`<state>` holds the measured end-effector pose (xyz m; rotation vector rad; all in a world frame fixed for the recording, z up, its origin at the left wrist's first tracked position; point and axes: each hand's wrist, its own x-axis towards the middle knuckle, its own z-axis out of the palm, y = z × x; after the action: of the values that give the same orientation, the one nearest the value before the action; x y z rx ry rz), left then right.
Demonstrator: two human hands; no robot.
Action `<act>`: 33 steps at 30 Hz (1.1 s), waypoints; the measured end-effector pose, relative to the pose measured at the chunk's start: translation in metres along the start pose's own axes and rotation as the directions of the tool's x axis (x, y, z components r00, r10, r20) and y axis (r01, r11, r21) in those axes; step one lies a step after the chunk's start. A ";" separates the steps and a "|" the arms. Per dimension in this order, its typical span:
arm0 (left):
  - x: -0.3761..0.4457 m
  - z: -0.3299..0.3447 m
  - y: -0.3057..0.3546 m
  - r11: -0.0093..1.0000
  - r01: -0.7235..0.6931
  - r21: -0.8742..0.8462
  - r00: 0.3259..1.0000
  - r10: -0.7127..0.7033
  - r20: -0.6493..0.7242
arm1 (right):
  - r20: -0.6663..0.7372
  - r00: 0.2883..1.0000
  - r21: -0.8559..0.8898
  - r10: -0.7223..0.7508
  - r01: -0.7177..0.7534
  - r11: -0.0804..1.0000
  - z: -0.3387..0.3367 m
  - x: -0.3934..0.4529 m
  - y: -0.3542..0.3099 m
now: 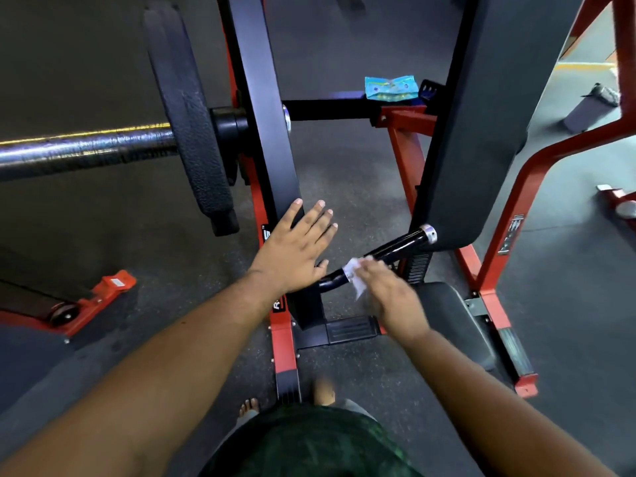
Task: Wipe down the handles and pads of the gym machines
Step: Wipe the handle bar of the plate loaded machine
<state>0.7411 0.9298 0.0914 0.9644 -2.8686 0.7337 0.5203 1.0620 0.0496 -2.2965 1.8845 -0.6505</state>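
At frame center, my right hand (382,290) is pinching a white wipe (356,275) against the machine's black handle (395,247); my left hand (296,249), fingers spread flat, is bracing on the black upright (265,108).

Two hands were in view: the left hand (295,245) and the right hand (385,290). There was one white wipe (354,270), one black handle (395,247), one weight plate (192,132) on one steel bar (86,148), two black pads (509,108) (451,315), one blue packet (390,87), and two bare feet (248,407) (325,390).
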 end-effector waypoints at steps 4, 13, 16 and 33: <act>-0.001 -0.001 0.000 1.000 0.001 -0.004 1.000 -0.001 0.003 | -0.115 0.962 -0.112 0.249 -0.262 0.959 -0.037 0.025 0.057; -0.002 0.001 0.004 0.998 0.052 -0.025 0.998 -0.053 -0.029 | 0.062 0.997 -0.068 -0.034 0.038 0.997 0.021 0.008 -0.007; -0.005 0.004 0.008 0.995 0.099 -0.024 0.994 -0.100 -0.033 | -0.010 0.995 0.108 0.097 -0.095 0.990 0.000 0.010 0.011; -0.117 -0.009 0.042 0.943 0.251 -0.217 0.937 -0.181 0.299 | 0.105 0.936 0.190 0.335 -0.349 0.917 0.007 0.000 -0.073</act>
<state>0.8100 1.0296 0.0617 1.4116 -2.9079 0.2225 0.5896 1.0775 0.0678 -1.7802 2.0096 -0.6692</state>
